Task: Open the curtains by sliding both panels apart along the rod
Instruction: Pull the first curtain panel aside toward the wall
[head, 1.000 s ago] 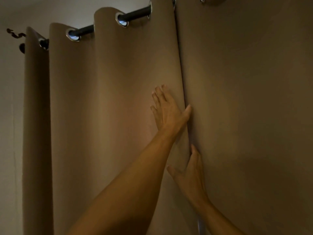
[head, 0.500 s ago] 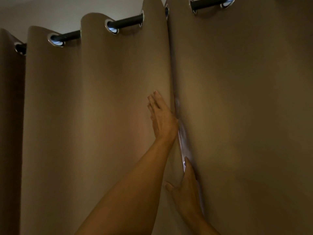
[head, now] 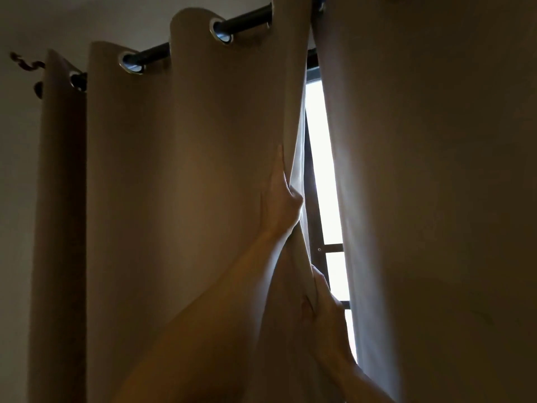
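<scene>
Bright window (head: 322, 158) now shows between panels that met before; left hand (head: 283, 199) and right hand (head: 327, 312) both pinch the left panel (head: 189, 199) edge, right panel (head: 436, 199) untouched.

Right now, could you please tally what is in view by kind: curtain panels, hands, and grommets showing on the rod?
Panels: 2, left panel and right panel
Hands: 2, left hand and right hand, both gripping the left panel's edge
Grommets: 3
Total: 7

two panels (head: 189, 199), one rod (head: 247, 20), two hands (head: 280, 199)
</scene>
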`<control>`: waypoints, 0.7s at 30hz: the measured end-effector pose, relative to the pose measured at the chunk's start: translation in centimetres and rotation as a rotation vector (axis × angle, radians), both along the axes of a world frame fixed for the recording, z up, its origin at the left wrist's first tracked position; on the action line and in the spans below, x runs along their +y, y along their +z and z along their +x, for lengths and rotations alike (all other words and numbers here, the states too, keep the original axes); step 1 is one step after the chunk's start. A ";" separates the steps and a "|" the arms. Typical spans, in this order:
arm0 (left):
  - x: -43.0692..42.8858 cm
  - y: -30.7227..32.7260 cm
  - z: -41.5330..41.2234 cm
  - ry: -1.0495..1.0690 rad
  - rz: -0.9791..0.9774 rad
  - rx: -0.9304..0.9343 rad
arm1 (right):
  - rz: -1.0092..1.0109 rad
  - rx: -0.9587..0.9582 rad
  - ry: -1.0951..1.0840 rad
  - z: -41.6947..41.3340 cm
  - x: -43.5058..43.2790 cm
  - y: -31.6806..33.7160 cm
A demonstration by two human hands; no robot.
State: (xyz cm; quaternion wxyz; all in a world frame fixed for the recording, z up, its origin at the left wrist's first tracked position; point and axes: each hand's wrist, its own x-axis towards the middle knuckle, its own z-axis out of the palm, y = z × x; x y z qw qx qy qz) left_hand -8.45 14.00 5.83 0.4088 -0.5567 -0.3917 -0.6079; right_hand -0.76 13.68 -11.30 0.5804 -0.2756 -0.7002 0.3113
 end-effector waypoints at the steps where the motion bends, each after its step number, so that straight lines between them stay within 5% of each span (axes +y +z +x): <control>1: 0.0 0.0 -0.5 0.000 0.109 0.006 | 0.025 0.051 0.007 -0.3 -0.4 -0.1; 5: -0.8 -0.1 -1.8 0.052 0.218 0.019 | 0.127 0.059 0.001 -2.3 -0.8 -0.8; 11: -3.9 0.5 -5.1 -0.004 -0.047 -0.117 | 0.213 0.021 0.072 -5.1 -1.0 -0.8; 21: -7.4 1.2 -9.4 0.128 0.029 -0.123 | 0.197 0.024 0.367 -9.0 -2.7 0.4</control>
